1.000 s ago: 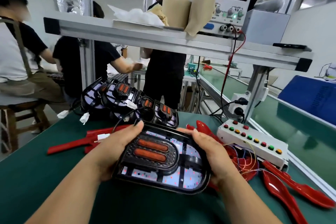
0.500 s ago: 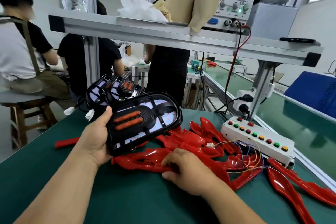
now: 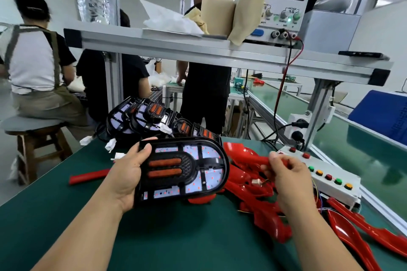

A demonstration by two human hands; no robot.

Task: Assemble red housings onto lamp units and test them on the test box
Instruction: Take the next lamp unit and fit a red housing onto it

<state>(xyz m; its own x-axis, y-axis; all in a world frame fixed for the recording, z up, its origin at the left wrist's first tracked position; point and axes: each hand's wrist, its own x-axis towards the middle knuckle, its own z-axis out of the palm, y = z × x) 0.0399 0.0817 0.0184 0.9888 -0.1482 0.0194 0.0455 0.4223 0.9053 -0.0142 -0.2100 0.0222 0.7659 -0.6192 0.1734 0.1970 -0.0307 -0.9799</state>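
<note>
Up comes the right hand [image 3: 286,175], fingers curled round a red housing [image 3: 246,154]; left hand [image 3: 128,168] grips the lamp unit [image 3: 187,171].

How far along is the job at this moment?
Done: nothing visibly; the stacked lamp units behind bear no housings. In hand: the left hand grips a lamp unit, the right hand pinches a red housing. Left: fitting it, then testing on the test box.

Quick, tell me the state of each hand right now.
Left hand: holds the black lamp unit by its end.
Right hand: fingers curled round a red housing.
</note>
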